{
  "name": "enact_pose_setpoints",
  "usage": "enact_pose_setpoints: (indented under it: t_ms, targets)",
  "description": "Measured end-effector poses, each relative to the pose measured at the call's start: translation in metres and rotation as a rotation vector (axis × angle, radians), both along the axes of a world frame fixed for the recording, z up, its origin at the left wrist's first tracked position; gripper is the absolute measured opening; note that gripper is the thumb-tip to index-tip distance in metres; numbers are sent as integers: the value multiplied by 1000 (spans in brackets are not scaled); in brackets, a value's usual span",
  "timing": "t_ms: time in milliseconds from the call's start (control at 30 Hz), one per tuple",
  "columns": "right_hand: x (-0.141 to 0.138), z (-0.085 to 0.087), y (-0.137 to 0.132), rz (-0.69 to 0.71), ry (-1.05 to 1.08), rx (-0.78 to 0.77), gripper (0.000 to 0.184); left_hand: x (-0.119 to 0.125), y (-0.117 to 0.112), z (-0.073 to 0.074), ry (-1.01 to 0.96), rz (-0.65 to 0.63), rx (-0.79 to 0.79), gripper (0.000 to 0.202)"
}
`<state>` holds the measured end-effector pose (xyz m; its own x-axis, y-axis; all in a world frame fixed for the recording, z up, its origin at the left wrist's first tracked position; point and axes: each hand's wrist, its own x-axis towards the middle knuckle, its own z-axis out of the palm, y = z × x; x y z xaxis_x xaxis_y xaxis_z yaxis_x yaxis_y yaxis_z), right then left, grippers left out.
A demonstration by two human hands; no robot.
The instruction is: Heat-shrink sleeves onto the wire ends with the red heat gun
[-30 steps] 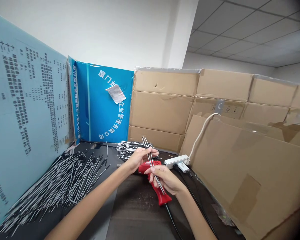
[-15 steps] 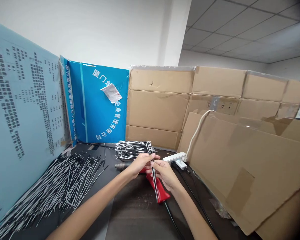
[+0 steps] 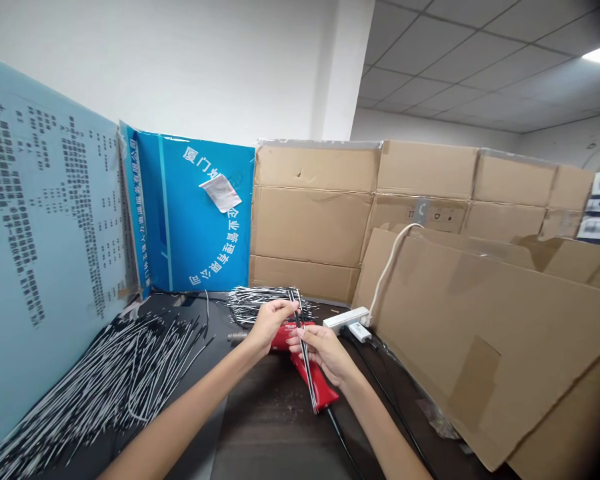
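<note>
Both my hands hold a thin bundle of black-and-white wires [image 3: 306, 377] upright-tilted over the dark table. My left hand [image 3: 267, 325] pinches the bundle near its top end. My right hand [image 3: 321, 350] is closed round the wires lower down. Beneath the hands lies a red heat gun [image 3: 320, 392] with a metal nozzle [image 3: 236, 337] pointing left and a black cord running toward me.
A large heap of black-and-white wires [image 3: 105, 387] covers the table's left side; a smaller pile [image 3: 260, 301] lies behind the hands. A white power strip [image 3: 349, 319] sits at right. Cardboard sheets [image 3: 480, 333] and blue boards [image 3: 195, 220] wall the table.
The wire bundle has slid down through my hands, so less of it sticks up above my left hand. My hands shifted slightly left. The camera turned a little to the right.
</note>
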<state>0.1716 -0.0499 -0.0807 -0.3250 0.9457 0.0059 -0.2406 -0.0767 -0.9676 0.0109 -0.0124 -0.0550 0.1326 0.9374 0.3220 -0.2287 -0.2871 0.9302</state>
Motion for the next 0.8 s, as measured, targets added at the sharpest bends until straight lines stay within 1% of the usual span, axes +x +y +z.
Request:
enact_pose_setpoints:
  t_ms: [100, 233, 300, 433, 600, 800]
  targets:
    - [0, -2, 1, 3, 21, -8, 33, -3, -1, 0, 30, -46, -32, 35]
    - [3, -4, 5, -14, 96, 14, 34, -6, -2, 3, 108, -237, -114, 40]
    - [4, -4, 7, -21, 120, 25, 35, -6, -3, 3, 140, -263, -97, 39]
    - [5, -4, 7, -25, 100, 30, 36, -5, -2, 3, 154, -190, -78, 37]
    - [3, -3, 3, 9, 49, 44, 36, -10, 3, 6, 67, -75, -48, 37]
    - [2, -3, 2, 13, 30, 25, 38, -13, 7, 6, 27, -89, -37, 38]
